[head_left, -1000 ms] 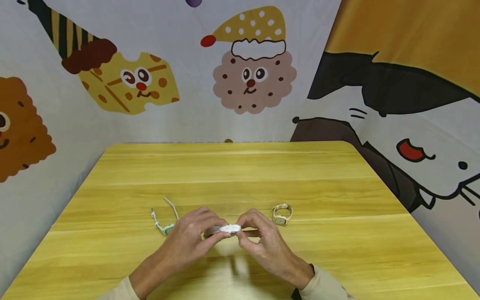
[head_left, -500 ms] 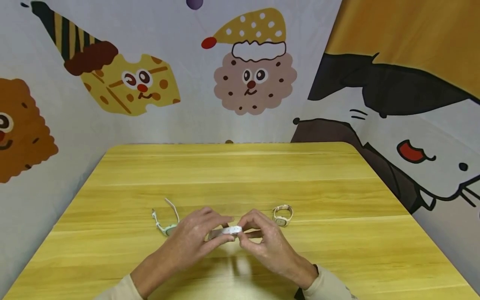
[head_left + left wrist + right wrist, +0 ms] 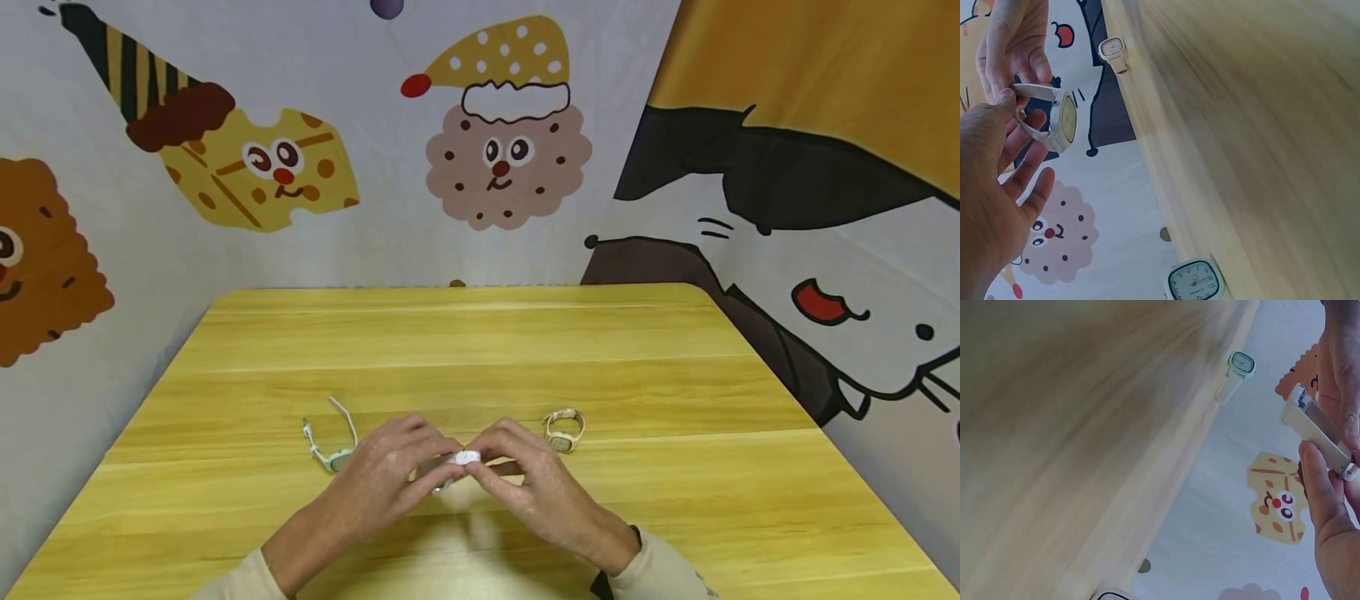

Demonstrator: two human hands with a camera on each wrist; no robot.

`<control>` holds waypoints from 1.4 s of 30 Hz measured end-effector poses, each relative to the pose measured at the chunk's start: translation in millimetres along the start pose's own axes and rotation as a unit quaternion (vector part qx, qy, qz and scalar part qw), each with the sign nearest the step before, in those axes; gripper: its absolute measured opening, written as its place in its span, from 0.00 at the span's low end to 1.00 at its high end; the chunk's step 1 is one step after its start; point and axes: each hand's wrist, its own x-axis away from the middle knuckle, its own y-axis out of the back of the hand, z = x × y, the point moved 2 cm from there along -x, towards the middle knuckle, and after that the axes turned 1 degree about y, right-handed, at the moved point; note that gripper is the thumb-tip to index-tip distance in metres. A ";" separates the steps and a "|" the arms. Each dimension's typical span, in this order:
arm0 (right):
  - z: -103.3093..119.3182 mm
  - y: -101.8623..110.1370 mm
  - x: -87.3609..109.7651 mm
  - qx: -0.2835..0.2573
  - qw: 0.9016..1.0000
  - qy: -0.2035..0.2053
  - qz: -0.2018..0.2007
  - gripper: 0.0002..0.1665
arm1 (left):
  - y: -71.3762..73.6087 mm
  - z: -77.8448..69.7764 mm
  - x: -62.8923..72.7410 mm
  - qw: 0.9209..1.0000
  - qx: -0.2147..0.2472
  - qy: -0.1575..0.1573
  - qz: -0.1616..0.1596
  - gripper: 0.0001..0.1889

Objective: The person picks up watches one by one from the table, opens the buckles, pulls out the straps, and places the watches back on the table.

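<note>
A white wristwatch (image 3: 467,457) is held in the air between both hands, its strap bent into a loop. My left hand (image 3: 382,467) pinches the strap with thumb and fingertips. My right hand (image 3: 536,487) pinches the strap close beside it, so the fingertips nearly meet. In the left wrist view the watch's round-cornered case (image 3: 1066,122) faces away from the palm; the other fingers of the left hand are spread below it. Fingers cover the strap's ends, and whether they are fastened I cannot tell.
On the wooden table (image 3: 480,350), a pale green watch (image 3: 339,459) lies left of the hands with its strap undone. A beige watch (image 3: 561,442) stands at the right, its strap closed in a ring. A cartoon-printed cloth (image 3: 300,258) hangs behind the table.
The left index finger lifted off the strap and has come back down on it. The right fingertips have shifted slightly left along the strap. The other watches stay put.
</note>
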 end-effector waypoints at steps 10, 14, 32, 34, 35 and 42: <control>0.1 -2.7 1.5 0.003 1.000 0.016 0.015 0.09 | -1.3 0.4 4.2 1.000 0.011 -0.003 -0.013 0.08; 1.1 -2.9 1.3 0.002 1.000 0.017 0.014 0.10 | -1.4 1.8 4.9 1.000 0.011 -0.001 -0.015 0.09; 2.2 1.5 -1.6 -0.019 1.000 -0.016 -0.009 0.08 | 0.1 7.7 11.1 1.000 0.016 0.010 -0.023 0.11; 1.6 1.5 -1.8 -0.016 1.000 -0.017 -0.004 0.07 | -0.4 8.1 12.4 1.000 0.009 0.009 -0.022 0.12; 1.2 1.5 -1.7 -0.015 1.000 -0.019 -0.004 0.07 | -0.7 8.1 12.6 1.000 0.006 0.009 -0.021 0.12; 0.4 2.0 -0.7 -0.010 0.999 -0.029 -0.015 0.07 | -2.8 6.7 11.7 1.000 -0.003 0.022 -0.015 0.10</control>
